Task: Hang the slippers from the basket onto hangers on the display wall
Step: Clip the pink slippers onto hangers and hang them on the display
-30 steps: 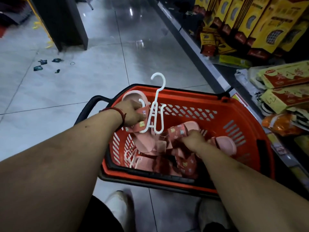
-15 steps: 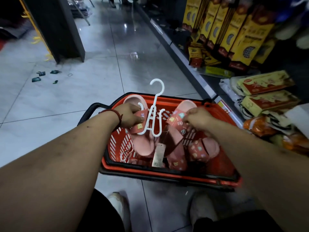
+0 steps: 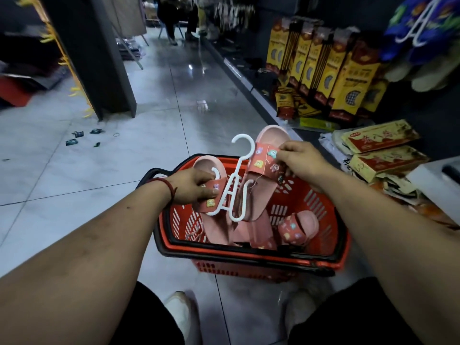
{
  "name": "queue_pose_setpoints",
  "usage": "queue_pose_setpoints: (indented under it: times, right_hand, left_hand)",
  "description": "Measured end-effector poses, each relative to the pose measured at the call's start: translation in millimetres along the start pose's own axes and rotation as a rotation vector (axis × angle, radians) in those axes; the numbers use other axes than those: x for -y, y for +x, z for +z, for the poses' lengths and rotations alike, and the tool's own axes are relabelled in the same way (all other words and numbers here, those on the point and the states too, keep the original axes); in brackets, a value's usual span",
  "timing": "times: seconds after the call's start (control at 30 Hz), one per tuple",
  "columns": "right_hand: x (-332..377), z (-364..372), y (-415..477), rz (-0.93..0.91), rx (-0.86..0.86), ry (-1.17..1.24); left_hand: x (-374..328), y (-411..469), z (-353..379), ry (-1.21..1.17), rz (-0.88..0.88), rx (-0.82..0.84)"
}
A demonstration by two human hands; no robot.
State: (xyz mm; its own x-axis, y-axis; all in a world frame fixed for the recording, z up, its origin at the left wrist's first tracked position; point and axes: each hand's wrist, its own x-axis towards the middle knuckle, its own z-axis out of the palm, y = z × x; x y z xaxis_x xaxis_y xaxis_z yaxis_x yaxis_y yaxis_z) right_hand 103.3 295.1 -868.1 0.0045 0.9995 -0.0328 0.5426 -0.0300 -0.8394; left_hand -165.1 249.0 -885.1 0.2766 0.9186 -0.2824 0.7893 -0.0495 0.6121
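Observation:
A red plastic basket (image 3: 251, 253) stands on the floor in front of me with pink slippers (image 3: 297, 229) lying inside. Above it my left hand (image 3: 196, 186) pinches the strap of one pink slipper (image 3: 211, 202) together with a white plastic hanger (image 3: 236, 185), whose left prong sits in that slipper. My right hand (image 3: 298, 160) grips the decorated strap of a second pink slipper (image 3: 263, 160), held tilted against the hanger's right side. The hanger's hook points up between the two hands.
A low shelf (image 3: 249, 78) runs along the right with yellow packaged goods (image 3: 331, 75) and flat boxes (image 3: 383, 148). Blue slippers on a white hanger (image 3: 418, 28) hang at top right. A dark pillar (image 3: 94, 58) stands left. Scraps litter the tiled floor (image 3: 82, 138). A person (image 3: 179, 18) sits far back.
My right hand has lifted a second slipper out of the basket and brought it up beside the hanger. The view has tilted up, and the left hand holds its slipper and hanger a little higher.

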Motion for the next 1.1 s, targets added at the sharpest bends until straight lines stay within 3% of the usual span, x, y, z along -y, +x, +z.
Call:
queue_pose_setpoints:
  times: [0.3,0.6,0.7,0.8,1.0,1.1]
  right_hand:
    - [5,9,-5,-0.046,0.182,-0.078]
    - [9,14,-7,-0.105,0.271,-0.237]
    - [11,17,-8,-0.088,0.344,-0.262]
    - [14,24,-13,0.034,0.499,-0.078]
    - [12,34,-20,0.121,0.325,0.191]
    - [18,41,-22,0.147,0.226,0.258]
  left_hand:
    - [-7,0,2,-0.096,0.046,-0.094]
    - [-10,3,-3,-0.326,-0.015,-0.329]
    - [-10,-1,-6,-0.335,-0.006,-0.289]
    - [-13,-7,-7,-0.313,0.021,-0.243]
    - [-16,-12,-8,-0.304,0.035,-0.238]
    - [-15,-5,-11,-0.173,0.0,-0.301]
